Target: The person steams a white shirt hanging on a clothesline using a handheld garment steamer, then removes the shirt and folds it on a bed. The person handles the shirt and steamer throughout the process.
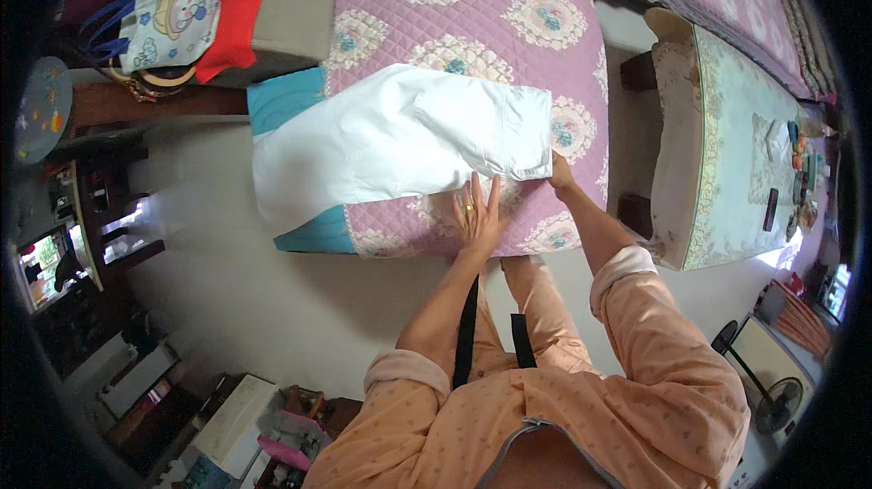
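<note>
White trousers, folded lengthwise, lie across a pink quilted bed cover with cream floral medallions. Their waistband faces right, and the leg end hangs over the left edge of the cover. At the lower waistband corner, my right hand grips the fabric, some of its fingers hidden beneath it. My left hand, wearing a ring, has its fingers spread flat, with the tips at the near edge of the trousers just below the waistband. Teal fabric shows under the left end.
To the right, past a gap, stands a table with a pale patterned tablecloth holding a dark remote control and small items. A printed tote bag and red cloth lie at upper left. A round stool is at far left.
</note>
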